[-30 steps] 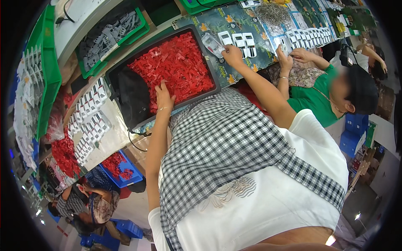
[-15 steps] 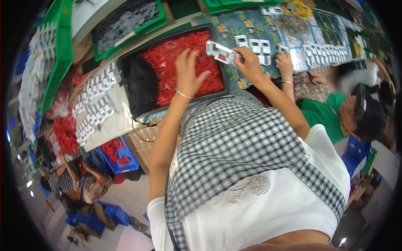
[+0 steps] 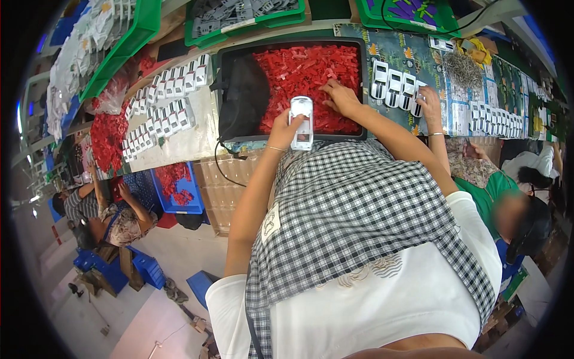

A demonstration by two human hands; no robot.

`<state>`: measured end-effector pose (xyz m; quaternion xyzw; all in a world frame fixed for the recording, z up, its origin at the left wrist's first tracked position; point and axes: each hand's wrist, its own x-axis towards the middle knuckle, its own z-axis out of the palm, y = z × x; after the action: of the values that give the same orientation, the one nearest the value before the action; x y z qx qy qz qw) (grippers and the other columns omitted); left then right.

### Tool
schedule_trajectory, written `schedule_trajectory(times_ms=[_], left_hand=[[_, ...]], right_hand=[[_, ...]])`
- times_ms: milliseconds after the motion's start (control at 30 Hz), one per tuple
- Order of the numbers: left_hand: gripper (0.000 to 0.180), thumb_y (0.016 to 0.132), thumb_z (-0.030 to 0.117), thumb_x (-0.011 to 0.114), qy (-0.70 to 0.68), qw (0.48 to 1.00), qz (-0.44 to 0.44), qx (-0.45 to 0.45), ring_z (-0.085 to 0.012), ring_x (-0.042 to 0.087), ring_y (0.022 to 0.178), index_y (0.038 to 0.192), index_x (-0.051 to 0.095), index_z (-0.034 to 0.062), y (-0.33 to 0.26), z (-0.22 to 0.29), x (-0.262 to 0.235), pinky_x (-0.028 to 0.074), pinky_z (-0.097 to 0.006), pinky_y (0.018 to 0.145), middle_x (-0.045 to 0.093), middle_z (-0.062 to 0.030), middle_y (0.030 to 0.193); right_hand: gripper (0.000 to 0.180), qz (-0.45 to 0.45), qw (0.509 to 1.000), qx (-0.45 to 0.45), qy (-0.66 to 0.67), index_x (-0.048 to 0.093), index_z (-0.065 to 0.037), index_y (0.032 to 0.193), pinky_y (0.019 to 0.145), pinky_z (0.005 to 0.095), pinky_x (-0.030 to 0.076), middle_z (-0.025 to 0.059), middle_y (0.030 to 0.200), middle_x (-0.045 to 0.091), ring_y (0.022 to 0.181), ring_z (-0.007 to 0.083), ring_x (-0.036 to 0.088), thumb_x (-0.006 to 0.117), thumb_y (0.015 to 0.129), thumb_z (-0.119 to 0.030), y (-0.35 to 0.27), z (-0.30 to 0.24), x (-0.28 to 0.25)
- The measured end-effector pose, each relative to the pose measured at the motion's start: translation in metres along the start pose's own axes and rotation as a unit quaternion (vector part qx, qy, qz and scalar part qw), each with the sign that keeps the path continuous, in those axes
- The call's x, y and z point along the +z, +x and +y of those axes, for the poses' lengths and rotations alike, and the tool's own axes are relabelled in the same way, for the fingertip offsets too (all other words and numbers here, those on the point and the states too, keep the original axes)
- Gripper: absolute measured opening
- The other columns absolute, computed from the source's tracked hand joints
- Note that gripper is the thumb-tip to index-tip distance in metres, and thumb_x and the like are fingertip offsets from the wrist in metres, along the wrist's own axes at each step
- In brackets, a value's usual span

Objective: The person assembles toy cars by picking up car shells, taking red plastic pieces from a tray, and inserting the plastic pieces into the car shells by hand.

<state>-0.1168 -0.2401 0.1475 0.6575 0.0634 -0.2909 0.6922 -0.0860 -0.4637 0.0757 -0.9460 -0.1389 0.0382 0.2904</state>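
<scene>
My left hand (image 3: 280,128) holds a white rectangular plastic part (image 3: 301,121) upright at the near edge of a black tray (image 3: 222,60). The tray is filled with small red plastic pieces (image 3: 299,69). My right hand (image 3: 339,97) rests fingers-down on the red pieces at the tray's right side. Whether it pinches a piece is not visible. More white parts (image 3: 391,81) stand in a row on a patterned mat (image 3: 418,57) just right of the tray.
A co-worker in green sits at my right, one hand (image 3: 428,102) on the mat by the white parts. Green crates (image 3: 134,36) line the back. White parts (image 3: 161,113) cover the bench at left. Another person (image 3: 113,215) crouches by a blue bin (image 3: 176,185).
The white part went from my right hand over the mat to my left hand at the tray's near edge. My right hand moved left onto the red pieces.
</scene>
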Motion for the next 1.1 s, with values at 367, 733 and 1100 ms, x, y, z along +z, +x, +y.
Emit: schedule_trajectory(times_ms=[367,733,1100], left_hand=[[0.020,0.089,0.011,0.053,-0.175,0.980,0.092,-0.003,-0.0140,0.062,0.070,0.105,0.056,0.0003,-0.032,0.013,-0.029,0.052,-0.026,0.055,0.066,-0.0102,0.089],[0.039,0.096,0.037,0.037,-0.237,0.970,0.052,-0.032,-0.0180,0.062,0.075,0.111,0.051,0.0041,-0.023,0.034,-0.013,0.055,-0.035,0.063,0.060,-0.0086,0.094],[0.031,0.099,0.024,0.033,-0.267,0.962,-0.046,0.022,-0.0160,0.060,0.087,0.115,0.048,0.0016,-0.008,0.047,-0.007,0.053,-0.031,0.073,0.056,-0.0085,0.104]], right_hand=[[0.012,0.062,0.986,0.115,0.103,0.063,-0.008,0.088,0.072,0.0399,0.047,0.0139,0.092,0.061,0.086,0.0323,0.060,0.061,0.079,-0.014,-0.002,-0.013,-0.022],[0.022,0.086,0.942,0.022,0.323,0.058,-0.005,0.110,0.074,0.0244,0.048,0.0050,0.096,0.060,0.092,0.0128,0.058,0.055,0.088,-0.007,-0.002,-0.114,-0.079],[0.019,0.147,0.971,-0.177,-0.066,0.063,-0.004,0.089,0.072,0.0340,0.047,0.0059,0.094,0.058,0.086,0.0229,0.057,0.059,0.071,-0.007,0.004,-0.148,-0.073]])
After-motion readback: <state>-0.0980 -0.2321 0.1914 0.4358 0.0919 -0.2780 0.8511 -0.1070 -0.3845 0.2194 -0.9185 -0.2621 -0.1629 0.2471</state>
